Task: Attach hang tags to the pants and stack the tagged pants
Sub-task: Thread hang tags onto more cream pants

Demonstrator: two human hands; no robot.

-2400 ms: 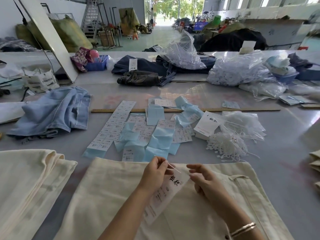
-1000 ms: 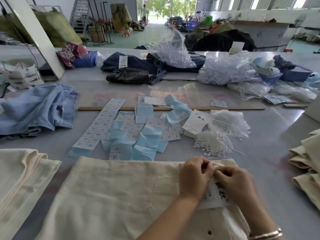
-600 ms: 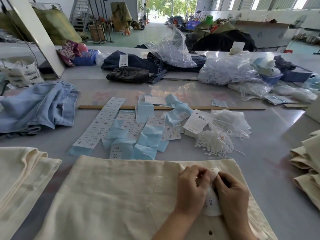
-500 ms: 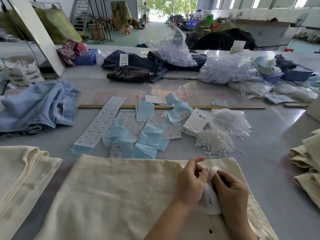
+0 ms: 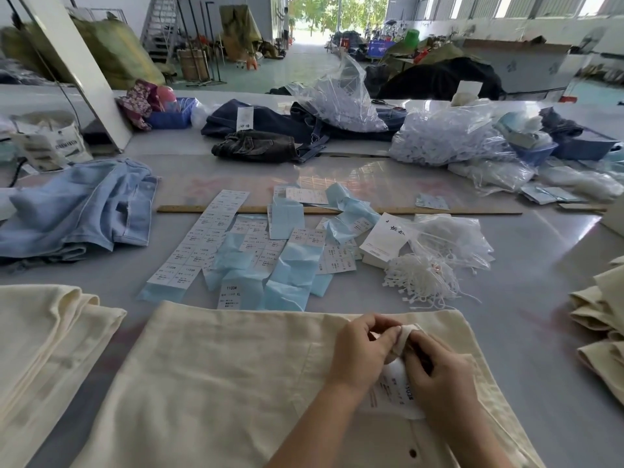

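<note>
Cream pants [image 5: 219,376] lie flat on the grey table in front of me, waistband to the right. Both hands work at the waistband's far right corner. My left hand [image 5: 363,352] pinches a small cream belt loop [image 5: 407,334] between thumb and fingers. My right hand [image 5: 439,373] curls its fingers against the same loop from the right, and a white hang tag [image 5: 393,395] with printed text lies under both hands. What the right fingertips pinch is hidden. A pile of white tag strings [image 5: 420,280] and a stack of white hang tags [image 5: 385,239] lie beyond the pants.
Folded cream pants [image 5: 44,336] are stacked at the left, and more cream pants [image 5: 601,312] lie at the right edge. White and blue sticker sheets [image 5: 263,251] cover the table's middle behind a wooden ruler [image 5: 337,211]. Light blue jeans [image 5: 77,211], dark jeans [image 5: 256,146] and plastic bags [image 5: 442,136] lie further back.
My hands moved from the pants' middle to the waistband's right corner with the hang tag. The tag turned so its printed side shows, and my fingers now close round the belt loop.
</note>
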